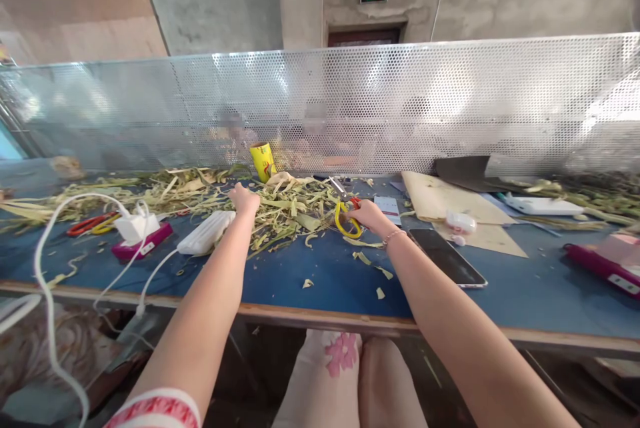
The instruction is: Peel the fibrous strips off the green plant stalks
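My right hand is closed at the red and yellow handles of a pair of scissors. The metal blades point away from me over the edge of a pile of dried, pale green plant strips. At the pile's left side, my left hand has its fingers drawn together. The back of that hand hides what is in them, if anything. A white power bank lies just left of my left forearm. A black phone lies beside my right forearm.
A perforated metal screen stands behind the blue table. A yellow container stands before it. White cables loop at left near a purple power strip and other scissors. Brown paper lies at right.
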`<state>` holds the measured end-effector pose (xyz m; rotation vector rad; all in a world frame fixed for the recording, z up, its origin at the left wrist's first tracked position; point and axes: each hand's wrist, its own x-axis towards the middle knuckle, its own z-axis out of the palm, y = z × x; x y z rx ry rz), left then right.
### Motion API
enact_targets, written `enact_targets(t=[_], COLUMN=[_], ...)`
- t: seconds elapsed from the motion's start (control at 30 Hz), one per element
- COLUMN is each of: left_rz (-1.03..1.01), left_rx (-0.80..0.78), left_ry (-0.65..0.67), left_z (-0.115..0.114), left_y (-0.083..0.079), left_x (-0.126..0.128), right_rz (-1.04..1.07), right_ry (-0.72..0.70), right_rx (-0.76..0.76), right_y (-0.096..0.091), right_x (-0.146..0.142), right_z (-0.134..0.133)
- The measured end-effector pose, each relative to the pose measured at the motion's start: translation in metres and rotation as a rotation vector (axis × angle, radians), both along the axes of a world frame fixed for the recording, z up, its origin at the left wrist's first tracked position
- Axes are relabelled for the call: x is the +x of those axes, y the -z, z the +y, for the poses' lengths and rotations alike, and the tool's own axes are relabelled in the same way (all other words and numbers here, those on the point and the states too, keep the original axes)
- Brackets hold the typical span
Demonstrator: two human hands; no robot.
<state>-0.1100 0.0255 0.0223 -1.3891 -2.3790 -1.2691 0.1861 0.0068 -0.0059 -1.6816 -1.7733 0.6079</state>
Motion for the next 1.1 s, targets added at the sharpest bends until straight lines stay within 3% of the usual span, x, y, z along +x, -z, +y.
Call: enact_targets(t=[0.07, 0.17, 0.3, 0.4, 0.53, 0.67, 0.83, 0.97, 1.1], left_rz=[-0.040, 0.136, 0.408, 0.478, 0.537, 0.547, 0.567, 0.608, 0.681], left_rx=[-0.030, -0.013, -0.102, -0.257, -0.517, -0.586, -0.557, -0.474, -0.403], left_ry=[-0.053, -0.010, 0.271, 0.471, 0.574, 0.562, 0.506, 0.355, 0.339], left_z=[-0.006, -0.012, -0.008, -0.004, -0.005, -0.008, -0.013, -0.005, 0.026], left_y=[-0.002, -0.003, 0.005, 0.013, 0.017, 0.014, 0.010, -0.003, -0.025], left_x=[0.008, 0.021, 0.033, 0.038, 0.043, 0.044, 0.044, 0.045, 0.042], right_rz=[-0.088, -0.201, -0.286, -0.356, -0.411, -0.589, -0.816, -0.692, -0.564], right_ry=[0.016, 0.046, 0.028, 0.021, 0.073, -0.020, -0.158, 0.034, 0.000], right_rx=[-0.007, -0.002, 0.019, 0.006, 0.012, 0.021, 0.104, 0.137, 0.255], right_y=[-0.002, -0.005, -0.004, -0.002, -0.002, -0.002, -0.001, -0.003, -0.005], right_x=[0.000, 0.000, -0.002, -0.002, -0.003, -0.004, -0.003, -0.006, -0.019], right_z=[-0.001, -0.002, -0.002, -0.003, -0.006, -0.008, -0.013, -0.018, -0.022])
